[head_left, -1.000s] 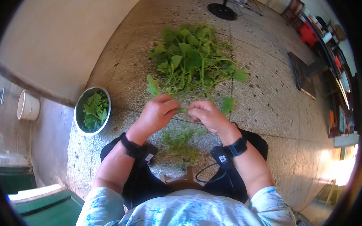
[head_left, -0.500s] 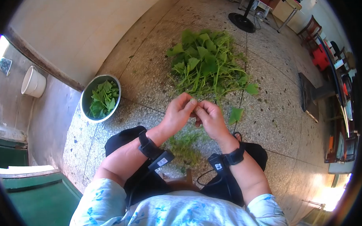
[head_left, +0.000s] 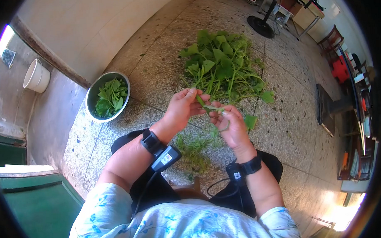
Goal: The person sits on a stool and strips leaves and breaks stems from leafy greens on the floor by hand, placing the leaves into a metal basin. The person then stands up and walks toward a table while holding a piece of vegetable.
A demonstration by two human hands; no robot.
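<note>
My left hand (head_left: 180,108) pinches one end of a green stem (head_left: 201,101) between thumb and fingers. My right hand (head_left: 232,128) is closed on a pale strip and leafy bit of the same greens, and a thin curled strand hangs below its fingers. Just beyond my hands lies a big heap of leafy green vines (head_left: 224,63) on the floor. One loose leaf (head_left: 250,122) rests right of my right hand. Between my knees is a small pile of thin stringy scraps (head_left: 193,152). A metal basin (head_left: 88,106) at the left holds several picked leaves (head_left: 111,96).
The speckled floor (head_left: 151,74) spreads around me. A white bucket (head_left: 37,78) stands beyond the doorway at left, near a green door (head_left: 42,212). A black round stand base (head_left: 260,26) is at the back, with chairs (head_left: 331,38) and a table (head_left: 352,96) to the right.
My hands, pressed together before, have moved slightly apart. A green stem and a stripped strand now show between them. The view has shifted a little.
</note>
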